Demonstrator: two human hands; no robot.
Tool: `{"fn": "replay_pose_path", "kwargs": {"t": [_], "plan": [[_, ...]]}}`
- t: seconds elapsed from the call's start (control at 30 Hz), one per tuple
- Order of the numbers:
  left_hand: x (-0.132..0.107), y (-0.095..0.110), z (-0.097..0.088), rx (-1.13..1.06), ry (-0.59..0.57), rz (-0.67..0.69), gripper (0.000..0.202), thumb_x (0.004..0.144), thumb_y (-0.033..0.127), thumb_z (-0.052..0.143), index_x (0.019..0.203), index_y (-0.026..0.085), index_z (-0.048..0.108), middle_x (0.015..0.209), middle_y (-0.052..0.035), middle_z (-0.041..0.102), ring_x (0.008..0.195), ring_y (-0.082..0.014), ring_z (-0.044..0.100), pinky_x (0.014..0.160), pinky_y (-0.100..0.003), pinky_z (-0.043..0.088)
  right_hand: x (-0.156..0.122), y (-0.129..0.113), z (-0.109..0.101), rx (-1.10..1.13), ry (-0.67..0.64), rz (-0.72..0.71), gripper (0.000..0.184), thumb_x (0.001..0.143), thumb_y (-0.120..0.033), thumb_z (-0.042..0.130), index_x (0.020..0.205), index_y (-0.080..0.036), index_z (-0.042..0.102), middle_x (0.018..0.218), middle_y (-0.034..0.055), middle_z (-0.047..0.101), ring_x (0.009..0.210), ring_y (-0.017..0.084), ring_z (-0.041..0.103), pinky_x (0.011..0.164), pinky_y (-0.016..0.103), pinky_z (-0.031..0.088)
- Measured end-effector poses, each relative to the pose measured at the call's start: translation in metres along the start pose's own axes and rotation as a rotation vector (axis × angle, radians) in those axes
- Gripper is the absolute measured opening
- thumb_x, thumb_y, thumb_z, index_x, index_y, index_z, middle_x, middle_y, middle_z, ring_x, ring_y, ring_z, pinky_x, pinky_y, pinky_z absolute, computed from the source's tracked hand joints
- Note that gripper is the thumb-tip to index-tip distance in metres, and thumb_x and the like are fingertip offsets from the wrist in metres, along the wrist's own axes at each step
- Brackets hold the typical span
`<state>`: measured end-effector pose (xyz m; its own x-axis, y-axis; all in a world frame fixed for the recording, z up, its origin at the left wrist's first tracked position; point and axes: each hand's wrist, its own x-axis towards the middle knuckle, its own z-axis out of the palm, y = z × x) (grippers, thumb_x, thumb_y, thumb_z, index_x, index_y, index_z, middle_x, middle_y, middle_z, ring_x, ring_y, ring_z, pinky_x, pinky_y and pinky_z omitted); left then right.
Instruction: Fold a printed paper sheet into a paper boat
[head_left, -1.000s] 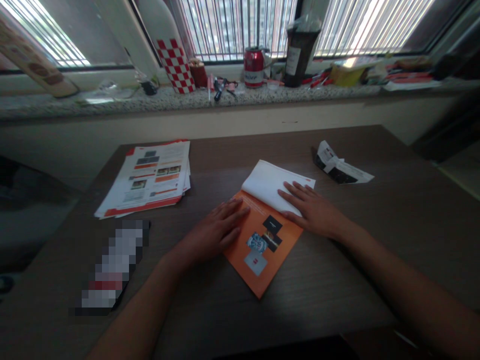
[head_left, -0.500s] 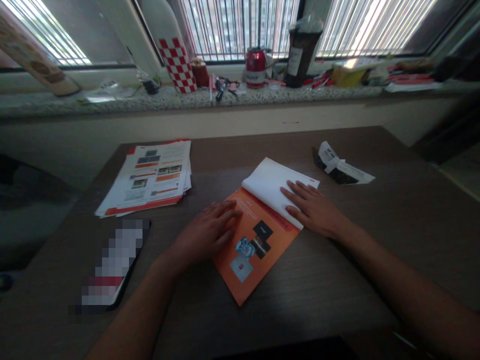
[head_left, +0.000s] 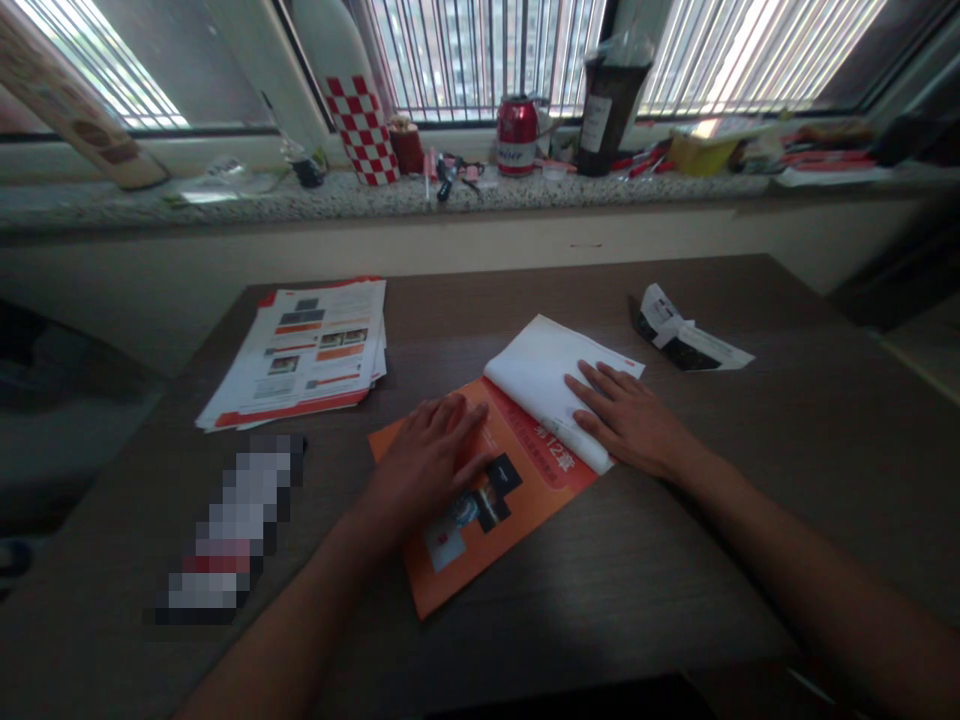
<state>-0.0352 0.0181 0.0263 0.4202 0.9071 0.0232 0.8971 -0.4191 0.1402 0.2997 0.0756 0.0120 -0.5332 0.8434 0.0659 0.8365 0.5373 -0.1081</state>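
Observation:
A printed sheet of paper [head_left: 480,540] lies at the middle of the table, its orange side up on the left. Its right part is curled over and shows a white face [head_left: 536,355]. Between the two parts runs a rounded bend, beside a red band with white characters. My left hand [head_left: 431,455] rests on the orange part, thumb and fingers apart, covering some of the small printed pictures. Flat on the white part lies my right hand [head_left: 622,415], its fingers spread near the right edge. Neither hand grips anything.
A stack of printed sheets [head_left: 307,350] lies at the back left of the table [head_left: 750,520]. Nearer is a blurred-out phone [head_left: 232,530]. A folded black-and-white paper [head_left: 690,335] stands at the back right. The windowsill holds a red can [head_left: 517,140], a dark cup [head_left: 604,110] and clutter.
The orange part has swung left under my left hand, and the bend has opened, so more of the red band shows. My right hand has stayed nearly in place on the white part.

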Motion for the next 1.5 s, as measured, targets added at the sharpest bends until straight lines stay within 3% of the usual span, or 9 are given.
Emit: {"fn": "replay_pose_path", "kwargs": {"t": [0.13, 0.27, 0.43, 0.7, 1.0, 1.5], "plan": [[-0.005, -0.016, -0.001, -0.080, -0.074, 0.045, 0.063, 0.106, 0.058, 0.048, 0.159, 0.025, 0.042, 0.171, -0.0115, 0.033, 0.155, -0.0353, 0.034, 0.125, -0.054, 0.031, -0.001, 0.002, 0.001, 0.020, -0.004, 0.012, 0.065, 0.107, -0.064, 0.026, 0.167, -0.037, 0.028, 0.173, 0.0016, 0.026, 0.157, 0.036, 0.030, 0.126, 0.059, 0.032], [-0.007, -0.024, -0.007, -0.094, -0.112, 0.039, 0.061, 0.105, 0.055, 0.051, 0.157, 0.023, 0.046, 0.170, -0.0116, 0.034, 0.155, -0.0338, 0.035, 0.124, -0.052, 0.033, -0.001, 0.001, 0.000, 0.035, -0.036, 0.031, 0.065, 0.107, -0.066, 0.027, 0.166, -0.038, 0.031, 0.175, 0.0028, 0.021, 0.158, 0.039, 0.025, 0.126, 0.063, 0.029], [-0.004, -0.018, -0.011, -0.120, -0.093, 0.001, 0.054, 0.108, 0.051, 0.045, 0.153, 0.022, 0.050, 0.166, -0.0106, 0.041, 0.150, -0.0316, 0.042, 0.123, -0.050, 0.036, -0.001, 0.001, 0.000, 0.041, -0.061, 0.035, 0.063, 0.106, -0.067, 0.030, 0.163, -0.041, 0.036, 0.175, 0.0006, 0.017, 0.159, 0.041, 0.020, 0.127, 0.065, 0.024], [-0.002, -0.014, -0.007, -0.024, -0.027, -0.046, 0.060, 0.104, 0.053, 0.054, 0.155, 0.022, 0.048, 0.152, -0.0143, 0.054, 0.138, -0.0364, 0.051, 0.116, -0.054, 0.041, -0.001, 0.005, 0.001, 0.057, -0.028, 0.010, 0.062, 0.107, -0.066, 0.028, 0.162, -0.041, 0.037, 0.173, 0.0002, 0.027, 0.159, 0.040, 0.021, 0.124, 0.071, 0.024], [-0.005, -0.027, -0.003, -0.037, -0.036, -0.046, 0.060, 0.102, 0.053, 0.057, 0.154, 0.024, 0.047, 0.165, -0.0155, 0.039, 0.147, -0.0381, 0.043, 0.118, -0.056, 0.040, 0.001, 0.008, 0.000, 0.032, -0.015, -0.018, 0.075, 0.104, -0.072, 0.029, 0.165, -0.029, 0.034, 0.171, 0.0087, 0.032, 0.158, 0.038, 0.026, 0.125, 0.065, 0.029], [-0.005, -0.035, -0.012, -0.080, -0.060, -0.111, 0.063, 0.099, 0.054, 0.060, 0.153, 0.024, 0.049, 0.160, -0.0151, 0.046, 0.140, -0.0389, 0.051, 0.115, -0.055, 0.043, 0.000, 0.023, 0.008, -0.008, 0.005, 0.005, 0.081, 0.102, -0.075, 0.032, 0.166, -0.027, 0.029, 0.172, 0.0113, 0.028, 0.158, 0.038, 0.027, 0.124, 0.064, 0.029]]}}
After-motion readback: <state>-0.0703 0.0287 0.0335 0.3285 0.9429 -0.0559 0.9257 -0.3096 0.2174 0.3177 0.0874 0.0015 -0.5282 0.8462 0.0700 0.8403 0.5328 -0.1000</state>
